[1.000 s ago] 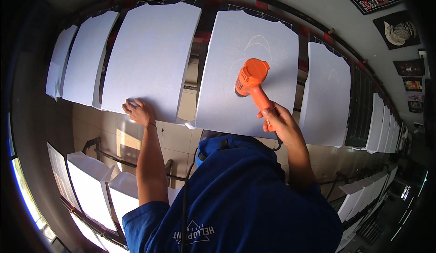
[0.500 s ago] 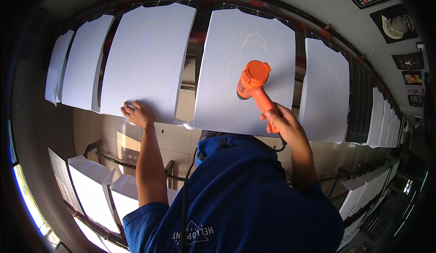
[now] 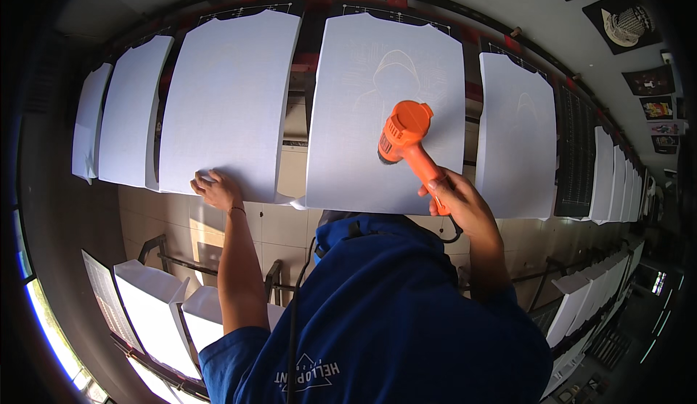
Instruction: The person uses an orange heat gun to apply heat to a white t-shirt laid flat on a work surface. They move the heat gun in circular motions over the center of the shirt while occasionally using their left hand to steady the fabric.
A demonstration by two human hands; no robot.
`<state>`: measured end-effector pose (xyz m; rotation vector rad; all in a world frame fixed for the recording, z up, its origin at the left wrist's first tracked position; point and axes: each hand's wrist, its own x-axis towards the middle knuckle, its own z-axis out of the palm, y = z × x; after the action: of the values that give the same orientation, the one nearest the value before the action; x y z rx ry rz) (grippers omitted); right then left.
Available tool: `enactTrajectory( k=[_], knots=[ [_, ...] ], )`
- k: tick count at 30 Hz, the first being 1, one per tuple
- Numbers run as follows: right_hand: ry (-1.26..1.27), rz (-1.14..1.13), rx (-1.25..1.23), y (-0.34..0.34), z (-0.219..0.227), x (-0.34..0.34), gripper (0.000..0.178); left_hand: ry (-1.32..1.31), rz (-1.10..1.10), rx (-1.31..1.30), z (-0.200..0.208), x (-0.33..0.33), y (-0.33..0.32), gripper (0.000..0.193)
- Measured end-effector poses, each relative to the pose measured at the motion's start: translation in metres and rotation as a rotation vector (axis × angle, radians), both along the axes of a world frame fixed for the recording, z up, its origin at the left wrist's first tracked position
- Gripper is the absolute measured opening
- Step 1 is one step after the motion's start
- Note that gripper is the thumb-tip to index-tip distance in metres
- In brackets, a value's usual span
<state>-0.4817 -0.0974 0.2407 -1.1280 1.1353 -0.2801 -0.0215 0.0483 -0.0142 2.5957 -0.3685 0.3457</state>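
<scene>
My right arm reaches up and forward, elbow bent, and my right hand (image 3: 456, 195) is wrapped tight around the handle of the orange heat gun (image 3: 405, 137). Its nozzle points down at the white shirt (image 3: 385, 113) just ahead of my knuckles, over a faint printed figure. My left arm stretches straight out; my left hand (image 3: 213, 188) lies with fingers loosely curled, pressing the lower edge of the neighbouring white shirt (image 3: 229, 99) beyond my fingertips.
</scene>
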Motion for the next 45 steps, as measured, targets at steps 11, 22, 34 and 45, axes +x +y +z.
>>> enactTrajectory(
  k=[11, 22, 34, 45],
  knots=[
    [-0.035, -0.114, -0.049, -0.016, -0.011, 0.005, 0.036, 0.004, -0.022, -0.009, 0.006, -0.004, -0.003, 0.051],
    [-0.021, -0.080, 0.005, -0.005, -0.004, -0.016, 0.041, 0.002, -0.042, 0.005, 0.008, -0.005, -0.001, 0.050],
    [-0.029, -0.091, 0.015, 0.007, 0.004, -0.019, 0.042, 0.141, 0.074, 0.255, 0.011, -0.017, -0.009, 0.063],
    [-0.084, -0.281, -0.085, -0.043, -0.024, 0.014, 0.036, 0.034, -0.763, 0.269, 0.044, -0.128, -0.070, 0.063]
  ],
)
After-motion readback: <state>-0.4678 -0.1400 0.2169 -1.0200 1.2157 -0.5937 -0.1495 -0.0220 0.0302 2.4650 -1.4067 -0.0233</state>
